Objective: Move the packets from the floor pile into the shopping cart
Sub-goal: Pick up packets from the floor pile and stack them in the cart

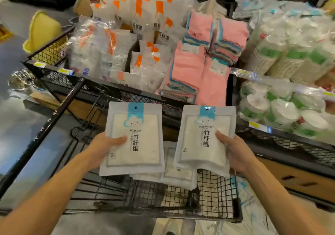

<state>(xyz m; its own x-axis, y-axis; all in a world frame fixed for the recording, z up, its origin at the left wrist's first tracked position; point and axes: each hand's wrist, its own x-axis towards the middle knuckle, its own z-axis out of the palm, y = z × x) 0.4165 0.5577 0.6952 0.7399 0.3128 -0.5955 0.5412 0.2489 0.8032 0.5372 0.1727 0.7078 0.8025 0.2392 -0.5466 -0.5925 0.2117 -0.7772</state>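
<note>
the left hand [107,146] holds one white packet [133,138] by its left edge, thumb on the front. the right hand [233,151] holds a second white packet [204,138] by its right edge, thumb also on the front. both packets are upright, with a blue tab on top, and they are above the black wire shopping cart [213,195]. more packets [178,173] already lie inside the cart, under the two held ones. some others [252,204] are on the floor at the right of the cart. behind the cart a shelf carries pink towels [199,71] and clear bags with orange labels [137,17].
</note>
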